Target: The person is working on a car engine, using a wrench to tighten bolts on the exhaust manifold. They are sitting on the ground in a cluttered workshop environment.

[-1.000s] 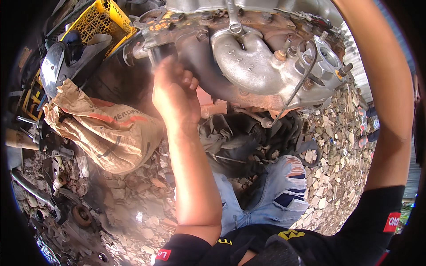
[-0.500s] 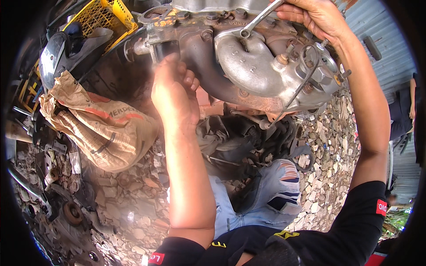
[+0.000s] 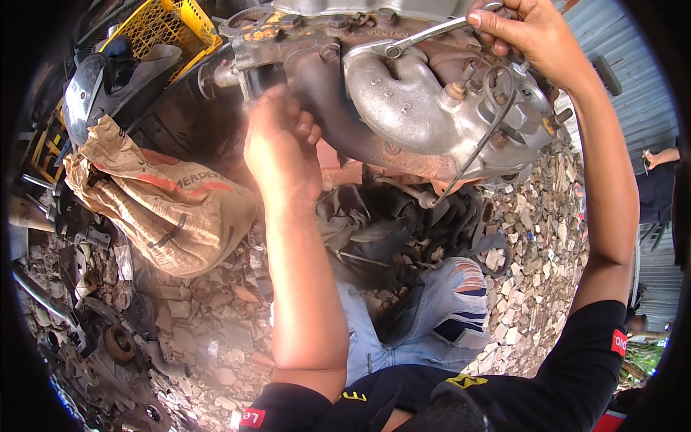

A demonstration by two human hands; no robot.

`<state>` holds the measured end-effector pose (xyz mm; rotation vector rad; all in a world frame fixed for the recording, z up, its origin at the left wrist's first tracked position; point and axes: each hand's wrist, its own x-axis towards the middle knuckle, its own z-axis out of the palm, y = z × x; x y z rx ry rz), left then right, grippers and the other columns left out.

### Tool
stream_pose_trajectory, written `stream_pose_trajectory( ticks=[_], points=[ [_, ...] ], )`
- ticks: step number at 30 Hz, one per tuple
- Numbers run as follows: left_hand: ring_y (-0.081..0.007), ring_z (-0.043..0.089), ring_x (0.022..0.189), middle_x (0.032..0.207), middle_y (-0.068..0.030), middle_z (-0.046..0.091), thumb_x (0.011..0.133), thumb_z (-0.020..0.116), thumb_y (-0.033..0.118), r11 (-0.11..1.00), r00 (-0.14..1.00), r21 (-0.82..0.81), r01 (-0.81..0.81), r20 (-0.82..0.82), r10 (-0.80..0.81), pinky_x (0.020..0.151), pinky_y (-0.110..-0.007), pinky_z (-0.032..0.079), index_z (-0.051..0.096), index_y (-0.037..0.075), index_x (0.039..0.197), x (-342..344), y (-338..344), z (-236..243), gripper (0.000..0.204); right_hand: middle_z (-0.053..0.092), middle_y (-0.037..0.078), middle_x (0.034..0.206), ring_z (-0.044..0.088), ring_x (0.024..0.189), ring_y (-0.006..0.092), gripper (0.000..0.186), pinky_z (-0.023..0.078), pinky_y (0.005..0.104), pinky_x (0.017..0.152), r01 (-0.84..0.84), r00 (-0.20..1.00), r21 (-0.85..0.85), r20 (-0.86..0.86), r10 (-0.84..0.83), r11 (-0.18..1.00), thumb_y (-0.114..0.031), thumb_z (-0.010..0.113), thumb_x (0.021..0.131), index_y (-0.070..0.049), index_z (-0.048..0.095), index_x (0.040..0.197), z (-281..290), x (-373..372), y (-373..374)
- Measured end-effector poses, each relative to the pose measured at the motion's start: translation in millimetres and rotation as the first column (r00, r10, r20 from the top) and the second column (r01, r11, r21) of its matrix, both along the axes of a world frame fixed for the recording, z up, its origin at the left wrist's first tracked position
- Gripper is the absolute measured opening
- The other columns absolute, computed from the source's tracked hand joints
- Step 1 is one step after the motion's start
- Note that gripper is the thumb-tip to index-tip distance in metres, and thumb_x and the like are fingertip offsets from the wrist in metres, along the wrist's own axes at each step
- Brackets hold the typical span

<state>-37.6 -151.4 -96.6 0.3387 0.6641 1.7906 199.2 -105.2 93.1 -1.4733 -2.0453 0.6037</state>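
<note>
A silver wrench [image 3: 433, 36] has its ring end on a fastener at the top of the silver cast manifold [image 3: 399, 101]. My right hand [image 3: 522, 30] is closed round the wrench's other end, above the manifold's right side. The manifold is bolted to a rusty brown engine [image 3: 309, 93]. My left hand [image 3: 283, 140] is closed at the engine's left side, its fingertips by a dark round opening [image 3: 266, 78]. The fingers are curled, and what they grip is hidden. A thin dark cable [image 3: 497, 128] hangs over the manifold's right part.
To the left stand a crumpled brown paper sack [image 3: 162, 205] and a yellow crate [image 3: 176, 32] with dark plastic parts. Metal parts [image 3: 119, 345] lie at lower left. Stone rubble [image 3: 533, 245] covers the ground. Another person's hand [image 3: 661, 158] shows at the right edge, before corrugated sheeting.
My right hand has swung the wrench's free end to the right and down, so the wrench lies flatter. My left hand has hardly moved. The other person's hand has come up at the right.
</note>
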Motion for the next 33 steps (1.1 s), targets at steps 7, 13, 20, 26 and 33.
stream_pose_trajectory(
  ticks=[7,13,20,26,33],
  points=[
    [-0.0097,0.041,0.064,0.079,0.0010,0.049,0.098,0.062,0.018,1.000,1.000,0.001,-0.026,0.007,0.026,0.058,-0.027,0.033,0.064,0.004,0.106,0.8,1.8,-3.0,0.017,0.073,0.006,0.077,0.065,0.067,0.0103,0.016,0.051,0.0267,0.062,-0.250,0.938,0.111,0.276,0.212,0.962,-0.015,0.074,0.093,0.001,0.075,0.097,29.8,-48.2,17.4],
    [-0.0090,0.040,0.065,0.079,0.0024,0.048,0.097,0.062,0.016,1.000,1.000,0.010,0.010,0.020,-0.010,0.058,-0.026,0.032,0.064,0.007,0.103,-3.0,6.1,-2.0,0.011,0.075,0.023,0.091,0.073,0.085,0.0372,0.032,0.057,0.0478,0.082,-0.713,0.455,0.090,0.813,0.362,0.695,-0.030,0.080,0.078,-0.004,0.080,0.097,6.0,-146.6,36.4],
    [-0.0108,0.039,0.062,0.077,0.0007,0.044,0.103,0.050,0.013,0.999,0.999,-0.040,0.002,0.038,0.000,0.054,-0.026,0.035,0.056,0.007,0.106,-2.2,4.9,1.9,0.009,0.076,0.020,0.094,0.071,0.088,0.0359,0.043,0.054,0.0487,0.083,-0.594,0.635,0.072,0.653,0.413,0.801,-0.044,0.074,0.087,-0.002,0.078,0.098,17.5,-127.8,49.1],
    [-0.0097,0.041,0.061,0.078,0.0013,0.049,0.094,0.068,0.019,1.000,0.999,-0.003,-0.001,0.046,0.002,0.056,-0.027,0.033,0.063,0.007,0.095,-3.3,4.8,-0.8,0.013,0.071,0.009,0.080,0.071,0.074,0.0139,0.019,0.059,0.0249,0.064,-0.183,0.980,0.049,0.095,0.177,0.982,-0.017,0.067,0.101,0.002,0.069,0.100,39.9,-79.8,25.0],
    [-0.0098,0.040,0.062,0.079,0.0004,0.048,0.095,0.063,0.019,1.000,1.000,-0.006,-0.015,0.019,0.016,0.057,-0.027,0.034,0.064,0.004,0.107,-4.4,3.7,0.7,0.019,0.074,0.017,0.092,0.077,0.083,0.0231,0.018,0.065,0.0300,0.072,-0.036,0.957,-0.125,-0.291,-0.002,0.992,-0.012,0.071,0.098,0.004,0.067,0.104,6.6,1.1,21.6]
  ],
)
